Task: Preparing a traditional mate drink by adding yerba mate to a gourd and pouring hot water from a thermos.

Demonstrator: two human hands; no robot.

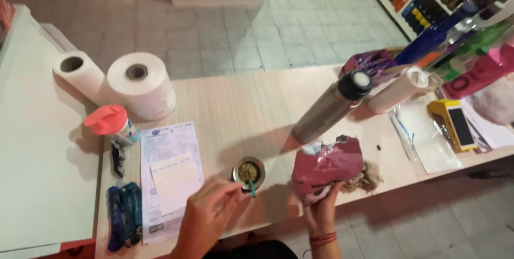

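Note:
A small metal cup filled with green-brown herb stands near the front edge of the wooden counter. My left hand pinches a thin green stick whose tip rests at the cup's rim. Just right of the cup, my right hand, with red bands at the wrist, grips the bottom of a crumpled pink bag. A tuft of pale fibre sticks out at the bag's right side. Behind the bag a steel bottle with a black cap stands on the counter.
Two white paper rolls stand at the back left, near a cup with a coral lid. Printed sheets and a blue object lie left of the metal cup. A phone on a yellow device, a white cylinder and coloured bottles crowd the right end.

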